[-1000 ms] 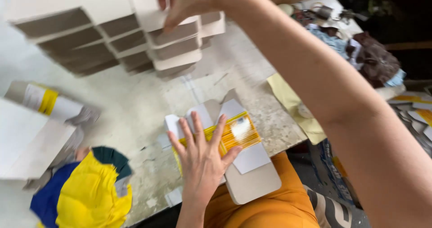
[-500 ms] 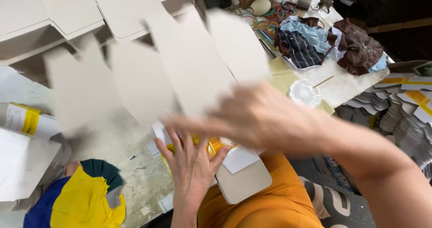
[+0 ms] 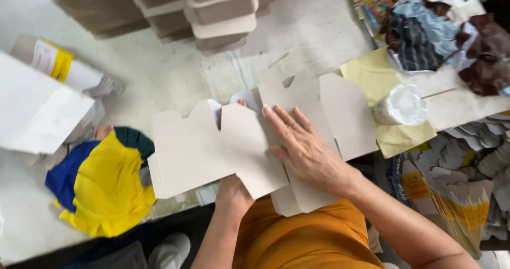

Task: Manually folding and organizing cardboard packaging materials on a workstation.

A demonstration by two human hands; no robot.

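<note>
Flat grey die-cut cardboard box blank [image 3: 212,149] laid on tabletop, pressed by R hand [image 3: 303,152], fingers spread flat. L hand [image 3: 232,194] mostly hidden under blank; grip can't be told. Risk: blank skewed if pressure uneven; white glue cup [image 3: 402,105] just right of R hand could be knocked.

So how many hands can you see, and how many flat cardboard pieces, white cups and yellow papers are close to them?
Hands: 2, the right hand flat on top, the left hand mostly under the card
Flat grey cardboard box blank: 1
White cup: 1
Yellow paper sheet: 1
Total: 5
</note>
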